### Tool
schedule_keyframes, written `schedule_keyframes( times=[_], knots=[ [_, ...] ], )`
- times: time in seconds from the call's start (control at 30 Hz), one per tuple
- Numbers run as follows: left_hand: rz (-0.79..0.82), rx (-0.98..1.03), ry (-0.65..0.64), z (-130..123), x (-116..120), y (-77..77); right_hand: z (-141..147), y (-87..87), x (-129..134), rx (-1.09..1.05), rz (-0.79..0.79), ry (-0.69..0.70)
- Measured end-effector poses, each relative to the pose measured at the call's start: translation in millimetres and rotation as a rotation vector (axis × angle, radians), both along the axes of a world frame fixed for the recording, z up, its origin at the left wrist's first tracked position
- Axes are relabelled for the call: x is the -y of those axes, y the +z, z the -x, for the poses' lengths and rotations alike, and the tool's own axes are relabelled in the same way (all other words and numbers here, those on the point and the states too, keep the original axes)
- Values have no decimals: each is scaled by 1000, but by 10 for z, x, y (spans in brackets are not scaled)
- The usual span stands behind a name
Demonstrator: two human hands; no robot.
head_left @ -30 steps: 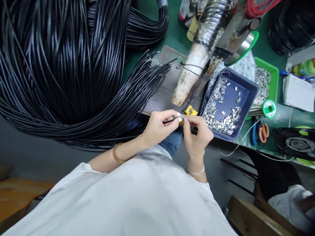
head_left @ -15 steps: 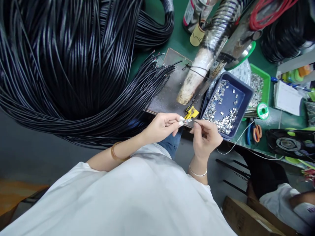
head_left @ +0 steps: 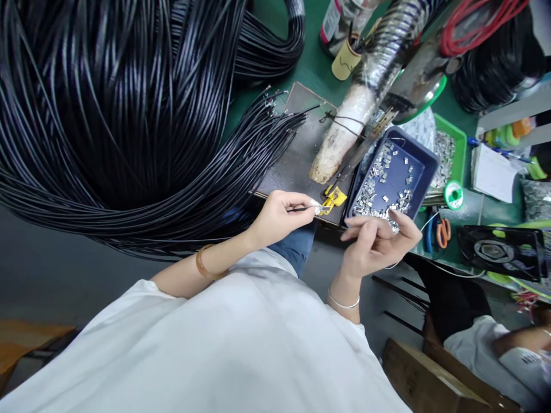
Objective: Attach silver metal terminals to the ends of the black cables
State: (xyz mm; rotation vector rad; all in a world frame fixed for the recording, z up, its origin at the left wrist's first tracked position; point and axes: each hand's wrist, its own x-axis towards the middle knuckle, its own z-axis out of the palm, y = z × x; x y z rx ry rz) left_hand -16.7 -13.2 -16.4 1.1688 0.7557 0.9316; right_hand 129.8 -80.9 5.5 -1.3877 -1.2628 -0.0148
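Note:
My left hand (head_left: 286,217) pinches the end of a thin black cable (head_left: 299,209) between thumb and fingers. At the fingertips a small silver metal connector (head_left: 324,209) juts out to the right; how it joins the cable is too small to make out. My right hand (head_left: 379,244) is apart from it, fingers spread, over the near edge of a dark blue bin (head_left: 426,172). Small silver metal connectors (head_left: 373,179) lie scattered in that bin. Just beyond my left fingertips is a yellow clip-like piece (head_left: 338,197) at the dark board's edge.
A large heap of black cables (head_left: 120,126) fills the left. A white-wrapped duct (head_left: 336,146) slants over the dark board (head_left: 297,155). To the right are a green tray (head_left: 460,149), a solder spool (head_left: 453,195), orange-handled pliers (head_left: 443,232) and a fan (head_left: 499,250). A co-worker (head_left: 473,338) sits lower right.
My right hand has moved right, away from the left fingertips, and its fingers have spread over the bin's edge. My left hand stays nearly in place with the cable.

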Motion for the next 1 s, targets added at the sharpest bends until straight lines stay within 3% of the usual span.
schedule_keyframes(
  times=[0.2, 0.37, 0.7, 1.0],
  knots=[
    [76, 94, -56, -38, -111, 37, 11, -143, -42, 181, 157, 59],
    [55, 96, -11, -107, -142, 33, 31, -208, -111, 225, 116, 65],
    [51, 86, 5, -115, -164, 77, 50, -143, -168, 226, 100, 47],
    [108, 59, -33, -53, -147, 90, 12, -158, -101, 253, 127, 158]
  ],
)
